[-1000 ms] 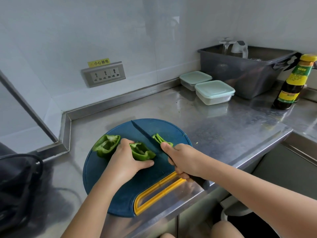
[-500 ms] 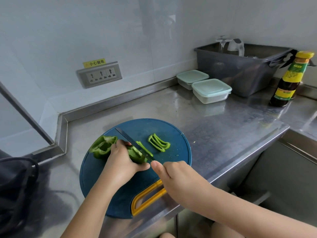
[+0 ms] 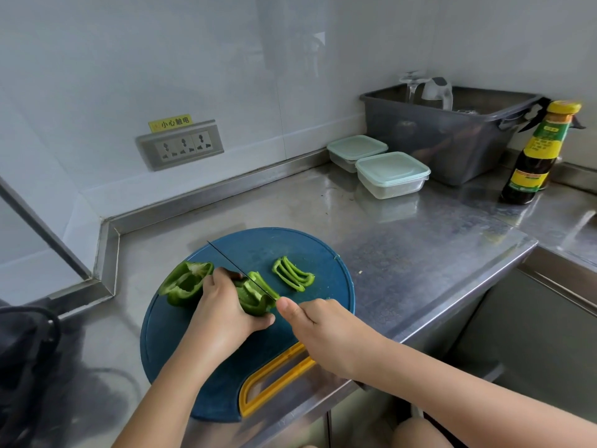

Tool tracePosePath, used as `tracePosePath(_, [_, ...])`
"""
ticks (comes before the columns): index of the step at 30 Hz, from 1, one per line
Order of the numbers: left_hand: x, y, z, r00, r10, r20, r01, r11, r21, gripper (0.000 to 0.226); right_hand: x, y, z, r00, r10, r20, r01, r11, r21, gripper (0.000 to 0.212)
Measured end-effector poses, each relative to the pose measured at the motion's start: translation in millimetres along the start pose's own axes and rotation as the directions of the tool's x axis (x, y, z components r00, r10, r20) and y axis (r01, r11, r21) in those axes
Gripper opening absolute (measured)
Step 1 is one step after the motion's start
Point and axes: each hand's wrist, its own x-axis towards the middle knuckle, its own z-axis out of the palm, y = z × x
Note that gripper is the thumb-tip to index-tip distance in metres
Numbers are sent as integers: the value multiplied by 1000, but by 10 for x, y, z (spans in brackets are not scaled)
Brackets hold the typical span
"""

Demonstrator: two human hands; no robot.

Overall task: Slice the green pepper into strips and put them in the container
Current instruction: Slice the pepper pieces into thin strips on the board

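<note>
The left hand [image 3: 226, 315] is gripping a pepper piece [image 3: 252, 299], the right hand [image 3: 326, 334] clasping the knife [image 3: 226, 257]. The near container [image 3: 392, 174] and far container [image 3: 355, 151] are sitting lidded, contents unclear.

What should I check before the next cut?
1. Hold: left hand grips pepper piece on board: ok.
2. Tool: right hand grips knife, edge on the piece: ok.
3. Left fingers clear of edge: cannot tell, they sit right beside it.
4. Cut strips lie clear of the knife: ok.
5. Both containers open for strips: not ok, lids on.
6. Other half waits on board: ok.
</note>
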Motion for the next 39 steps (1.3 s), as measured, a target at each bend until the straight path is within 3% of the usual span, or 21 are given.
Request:
tracePosePath(6, [21, -4, -1, 999, -47, 19, 47, 999, -10, 92, 46, -41, 20, 999, 7, 41, -5, 999, -45, 57])
tracePosePath(26, [96, -52, -5, 988, -89, 129, 91, 996, -8, 79, 0, 13, 78, 991, 118, 58, -116, 993, -32, 59])
tracePosePath(31, [133, -86, 16, 986, -76, 150, 77, 997, 2, 79, 154, 7, 16, 969, 235, 76, -239, 970, 43, 49])
tracePosePath(34, [137, -105, 15, 986, -47, 161, 46, 999, 13, 79, 297, -23, -65, 915, 342, 213, -366, 927, 82, 44])
tracePosePath(36, [150, -144, 15, 981, -39, 191, 37, 999, 12, 78, 393, -38, -143, 826, 434, 359, -507, 851, 138, 52])
tracePosePath(37, [161, -164, 14, 978, -38, 203, 37, 999, 7, 80, 425, -44, -178, 791, 444, 422, -552, 814, 179, 55])
tracePosePath(39, [161, -174, 13, 978, -40, 203, 42, 999, -7, 82, 496, -14, -204, 791, 396, 467, -545, 802, 243, 54])
